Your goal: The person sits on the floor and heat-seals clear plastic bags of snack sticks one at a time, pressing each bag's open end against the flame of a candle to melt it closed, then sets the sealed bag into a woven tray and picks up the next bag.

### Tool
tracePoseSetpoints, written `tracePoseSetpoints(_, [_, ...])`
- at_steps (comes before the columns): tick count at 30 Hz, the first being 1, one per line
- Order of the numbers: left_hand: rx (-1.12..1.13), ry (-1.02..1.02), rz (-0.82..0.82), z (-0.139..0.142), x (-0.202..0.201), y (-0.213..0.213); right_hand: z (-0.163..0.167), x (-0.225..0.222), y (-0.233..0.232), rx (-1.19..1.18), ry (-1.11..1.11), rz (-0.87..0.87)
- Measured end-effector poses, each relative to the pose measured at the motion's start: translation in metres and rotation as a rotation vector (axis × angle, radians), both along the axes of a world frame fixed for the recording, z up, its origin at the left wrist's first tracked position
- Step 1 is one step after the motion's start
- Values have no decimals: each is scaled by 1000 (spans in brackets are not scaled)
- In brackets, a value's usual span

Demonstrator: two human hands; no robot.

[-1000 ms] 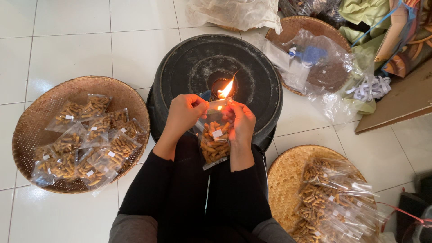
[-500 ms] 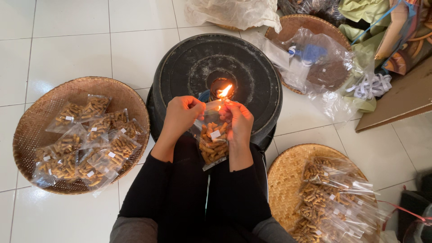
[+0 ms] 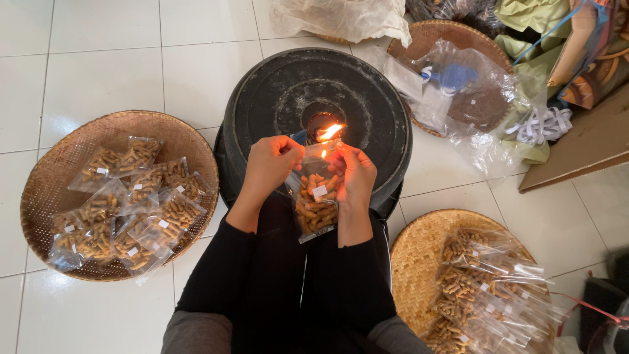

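My left hand (image 3: 270, 166) and my right hand (image 3: 356, 174) pinch the top corners of a small clear snack bag (image 3: 316, 203) filled with orange-brown sticks and bearing a white sticker. The bag hangs upright over my black-sleeved forearms. Its top edge sits beside a small flame (image 3: 329, 132) burning at the centre hole of a round black upturned basin (image 3: 275, 98) right in front of me.
A woven tray (image 3: 52, 170) on the left holds several filled bags (image 3: 124, 203). A second woven tray (image 3: 413, 255) at lower right holds several bags (image 3: 488, 288) too. Behind the basin lie loose plastic bags (image 3: 458, 85), a third woven tray (image 3: 452, 29) and cloth on a white tiled floor.
The flame has shrunk and leans lower. Both hands hold the bag in nearly the same place at the flame.
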State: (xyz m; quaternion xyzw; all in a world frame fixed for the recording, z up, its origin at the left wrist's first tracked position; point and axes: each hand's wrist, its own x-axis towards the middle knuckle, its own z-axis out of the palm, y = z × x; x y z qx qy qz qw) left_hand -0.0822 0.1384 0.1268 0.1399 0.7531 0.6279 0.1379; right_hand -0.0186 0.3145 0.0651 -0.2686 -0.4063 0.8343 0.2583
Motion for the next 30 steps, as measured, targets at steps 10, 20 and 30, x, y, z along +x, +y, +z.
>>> tracePoseSetpoints(10, [2,-16,22,1,2,4,1,-2,5,18,0,-24])
tracePoseSetpoints(20, [9,-11,34,0,2,6,4,-2,11,28,-27,-52])
tracePoseSetpoints(30, [35,22,45,-9,3,11,3,-2,20,23,-37,-65])
